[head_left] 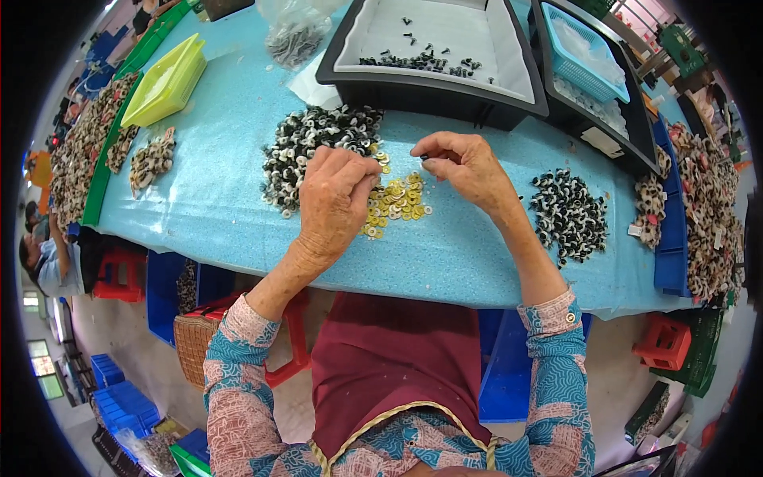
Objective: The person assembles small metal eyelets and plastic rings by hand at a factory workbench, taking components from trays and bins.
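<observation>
The right hand (pixel 469 165) is pinching a tiny dark part (pixel 424 157) between thumb and forefinger tip, its other fingers curling loosely so the piece stays raised above the cloth. The left hand (pixel 338 199) is bunching its fingertips together, pressing down at the edge of the yellow washers (pixel 399 199); what they are gripping is hidden beneath the knuckles. Those washers are lying at six o'clock from the pinched part, directly between both hands, presumably for quick reach. At ten o'clock from the left hand a heap of black-and-white rings (pixel 310 147) is spreading over the blue table cover (pixel 214 191); at three o'clock from the right hand a smaller pile of similar rings (pixel 568 215) is sitting apart, seemingly sorted. At twelve o'clock a black tray (pixel 433 48) is holding loose dark screws
</observation>
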A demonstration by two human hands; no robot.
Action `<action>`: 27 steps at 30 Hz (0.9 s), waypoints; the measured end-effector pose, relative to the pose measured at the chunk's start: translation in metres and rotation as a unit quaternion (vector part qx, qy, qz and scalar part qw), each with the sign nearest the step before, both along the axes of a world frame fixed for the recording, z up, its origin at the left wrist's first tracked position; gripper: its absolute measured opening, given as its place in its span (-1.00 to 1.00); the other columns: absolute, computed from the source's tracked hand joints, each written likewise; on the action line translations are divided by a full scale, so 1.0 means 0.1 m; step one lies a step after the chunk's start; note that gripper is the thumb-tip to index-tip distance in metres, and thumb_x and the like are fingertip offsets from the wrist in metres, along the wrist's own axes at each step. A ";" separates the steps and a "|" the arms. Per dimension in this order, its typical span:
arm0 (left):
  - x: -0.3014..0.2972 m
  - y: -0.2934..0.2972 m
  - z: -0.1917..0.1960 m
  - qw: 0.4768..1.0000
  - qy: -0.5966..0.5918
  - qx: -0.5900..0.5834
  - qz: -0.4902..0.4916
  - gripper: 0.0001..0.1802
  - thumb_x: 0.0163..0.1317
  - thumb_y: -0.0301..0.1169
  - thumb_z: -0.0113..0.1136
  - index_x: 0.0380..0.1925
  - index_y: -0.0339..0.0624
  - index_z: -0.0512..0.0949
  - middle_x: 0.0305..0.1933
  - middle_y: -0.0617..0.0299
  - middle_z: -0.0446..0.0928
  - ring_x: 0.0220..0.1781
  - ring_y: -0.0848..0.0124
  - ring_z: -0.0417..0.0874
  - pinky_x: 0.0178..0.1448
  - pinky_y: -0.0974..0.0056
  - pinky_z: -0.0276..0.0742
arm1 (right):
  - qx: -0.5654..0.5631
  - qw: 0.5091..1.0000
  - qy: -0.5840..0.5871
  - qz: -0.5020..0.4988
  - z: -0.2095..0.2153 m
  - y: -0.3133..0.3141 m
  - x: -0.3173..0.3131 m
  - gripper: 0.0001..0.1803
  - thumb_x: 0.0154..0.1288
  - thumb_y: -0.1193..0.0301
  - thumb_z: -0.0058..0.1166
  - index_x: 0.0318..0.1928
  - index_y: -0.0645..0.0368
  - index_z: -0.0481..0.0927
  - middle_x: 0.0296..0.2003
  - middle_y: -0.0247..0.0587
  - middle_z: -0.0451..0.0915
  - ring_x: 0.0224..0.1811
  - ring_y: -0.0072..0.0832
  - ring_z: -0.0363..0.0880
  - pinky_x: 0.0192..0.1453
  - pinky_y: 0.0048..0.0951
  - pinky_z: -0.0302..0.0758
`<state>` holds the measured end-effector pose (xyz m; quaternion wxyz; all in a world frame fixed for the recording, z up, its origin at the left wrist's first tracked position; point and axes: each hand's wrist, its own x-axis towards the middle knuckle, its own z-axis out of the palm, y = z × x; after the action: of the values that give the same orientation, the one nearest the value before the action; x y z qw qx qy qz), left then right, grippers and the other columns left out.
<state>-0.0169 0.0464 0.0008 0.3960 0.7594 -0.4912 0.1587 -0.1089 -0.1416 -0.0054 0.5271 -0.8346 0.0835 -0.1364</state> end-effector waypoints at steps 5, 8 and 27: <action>-0.03 -0.15 -0.07 0.999 -0.002 0.040 -0.026 -0.87 -0.13 -0.59 0.24 -0.52 -0.13 0.57 -0.48 0.26 0.48 -0.33 0.25 0.45 -0.21 0.21 0.38 | 0.104 0.994 0.026 0.003 -0.05 -0.05 -0.06 -0.79 -0.01 0.62 0.16 -0.27 0.23 0.61 -0.46 -0.42 0.56 -0.44 -0.71 0.48 -0.33 -0.63 0.45; 0.00 -0.28 -0.05 0.995 -0.007 0.092 -0.035 -0.91 -0.11 -0.54 0.23 -0.52 -0.15 0.59 -0.51 0.23 0.47 -0.34 0.22 0.42 -0.23 0.19 0.35 | 0.032 0.999 -0.025 0.008 0.01 -0.11 -0.06 -0.80 -0.03 0.60 0.21 -0.30 0.22 0.60 -0.49 -0.42 0.55 -0.45 -0.72 0.47 -0.34 -0.66 0.44; 0.06 -0.49 0.00 0.973 -0.027 0.228 -0.033 -0.95 -0.10 -0.52 0.21 -0.57 -0.15 0.61 -0.49 0.20 0.50 -0.30 0.19 0.45 -0.16 0.14 0.37 | 0.309 0.950 -0.024 -0.042 0.04 -0.30 -0.13 -0.78 0.03 0.51 0.25 -0.25 0.14 0.58 -0.45 -0.43 0.56 -0.45 -0.70 0.50 -0.38 -0.66 0.47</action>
<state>-0.0113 -0.0030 0.0004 0.2041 0.8082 -0.5501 0.0499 -0.1219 -0.1719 -0.0016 0.7549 -0.6231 0.1439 -0.1456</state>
